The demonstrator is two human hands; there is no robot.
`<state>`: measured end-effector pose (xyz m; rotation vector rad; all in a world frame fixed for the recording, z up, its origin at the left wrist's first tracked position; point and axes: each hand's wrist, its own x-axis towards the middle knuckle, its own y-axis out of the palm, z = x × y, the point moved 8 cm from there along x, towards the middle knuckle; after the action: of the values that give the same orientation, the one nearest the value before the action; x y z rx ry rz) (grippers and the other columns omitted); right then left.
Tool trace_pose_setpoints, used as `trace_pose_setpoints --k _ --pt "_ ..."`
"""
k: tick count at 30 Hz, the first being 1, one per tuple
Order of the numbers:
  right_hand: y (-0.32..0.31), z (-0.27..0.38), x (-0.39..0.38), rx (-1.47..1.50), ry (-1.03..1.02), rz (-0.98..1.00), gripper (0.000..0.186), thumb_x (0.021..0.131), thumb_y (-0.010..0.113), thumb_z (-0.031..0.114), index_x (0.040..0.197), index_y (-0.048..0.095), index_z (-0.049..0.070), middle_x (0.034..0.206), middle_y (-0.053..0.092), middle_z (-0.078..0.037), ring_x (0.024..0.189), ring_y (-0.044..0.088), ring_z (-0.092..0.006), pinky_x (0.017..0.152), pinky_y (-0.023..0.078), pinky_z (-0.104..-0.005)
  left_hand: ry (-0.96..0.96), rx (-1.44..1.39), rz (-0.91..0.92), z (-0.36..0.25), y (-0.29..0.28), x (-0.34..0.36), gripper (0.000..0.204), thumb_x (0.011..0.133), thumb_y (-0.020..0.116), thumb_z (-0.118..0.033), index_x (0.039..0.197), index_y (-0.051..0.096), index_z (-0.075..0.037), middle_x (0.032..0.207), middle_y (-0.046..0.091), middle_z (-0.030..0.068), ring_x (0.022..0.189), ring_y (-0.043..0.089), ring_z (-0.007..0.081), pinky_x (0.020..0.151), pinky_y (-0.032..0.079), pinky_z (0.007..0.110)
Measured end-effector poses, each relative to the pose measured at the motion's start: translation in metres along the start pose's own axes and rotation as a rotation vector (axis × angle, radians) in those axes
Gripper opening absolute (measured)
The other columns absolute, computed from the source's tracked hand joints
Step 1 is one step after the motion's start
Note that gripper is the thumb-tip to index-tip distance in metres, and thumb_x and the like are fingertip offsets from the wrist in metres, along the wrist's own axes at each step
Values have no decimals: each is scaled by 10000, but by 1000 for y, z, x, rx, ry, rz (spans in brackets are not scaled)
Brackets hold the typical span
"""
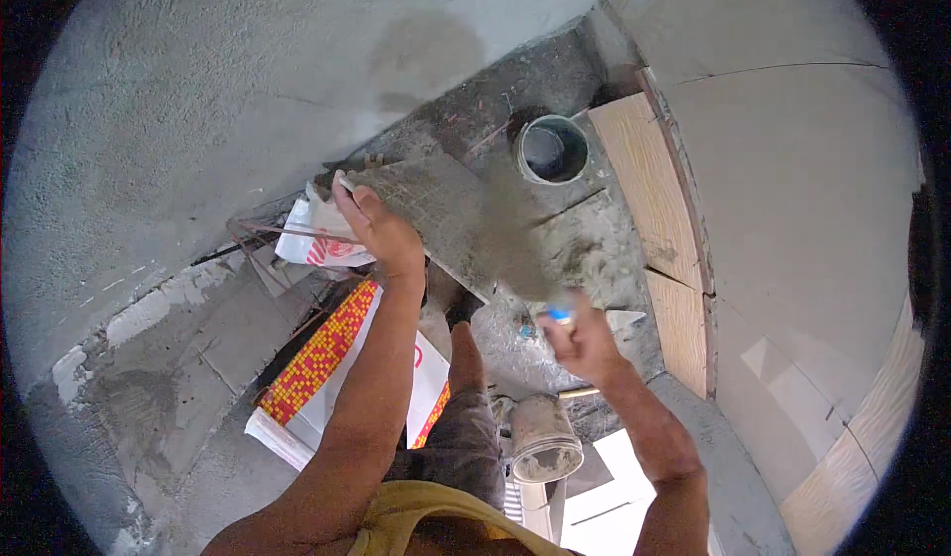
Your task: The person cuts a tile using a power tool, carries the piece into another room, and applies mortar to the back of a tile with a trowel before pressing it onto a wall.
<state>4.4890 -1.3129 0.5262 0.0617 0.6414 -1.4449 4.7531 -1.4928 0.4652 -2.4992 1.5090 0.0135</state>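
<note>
My left hand [381, 234] grips the left edge of a grey tile [431, 200], holding it tilted with its grid-patterned back up. My right hand [584, 346] is closed round the handle of a trowel, which shows a bit of blue. Motion smears the trowel's blade [513, 244], which passes over the tile's right side; whether it touches cannot be made out. Below and right of the tile, wet grey mortar [594, 249] lies spread on the floor. A pale pointed piece [626, 319] sticks out just right of my right hand.
A bucket [553, 150] stands beyond the mortar, and a dirty bucket [545, 442] is near my legs. Wood-look tiles [644, 165] line the right wall. At left are a white plastic bag [309, 231] and a box [332, 358] with a red-yellow pattern. A rough grey wall [218, 81] rises behind.
</note>
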Motion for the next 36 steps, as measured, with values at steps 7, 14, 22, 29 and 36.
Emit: trace_pose_setpoints --k 7,14,22,29,36 --pt "-4 -25 -20 18 212 -20 345 887 681 212 1063 463 11 646 655 -141 605 683 -315 562 528 -419 -39 -44 -29 -16 0 -10 510 1030 352 -247 1451 281 32 1414 402 214 1283 409 300 1099 294 370" --pt "9 -61 -10 -236 242 103 410 910 644 295 1080 447 -22 615 613 -161 592 661 -301 544 508 -417 6 7 13 -11 4 -15 518 1038 371 -287 1457 285 5 1387 415 185 1245 413 280 1092 290 370" --pt "11 -73 -20 -370 262 167 359 916 636 254 1014 442 -32 585 612 -177 539 653 -321 508 494 -390 68 23 13 -6 2 -16 529 1043 401 -340 1449 298 -17 1387 412 170 1243 417 255 1092 279 364" --pt "7 -53 -14 -106 84 -110 433 891 667 312 1106 467 -6 697 656 -197 612 667 -372 556 526 -439 23 -101 -88 2 -12 -9 494 1040 406 -276 1444 307 -9 1367 424 175 1242 424 250 1090 293 351" --pt "40 -182 18 -582 227 222 484 916 599 402 1089 453 -26 729 635 -271 727 649 -463 624 516 -534 -33 -111 -66 4 -8 -5 493 1014 397 -242 1436 324 2 1358 438 164 1226 439 261 1082 304 369"
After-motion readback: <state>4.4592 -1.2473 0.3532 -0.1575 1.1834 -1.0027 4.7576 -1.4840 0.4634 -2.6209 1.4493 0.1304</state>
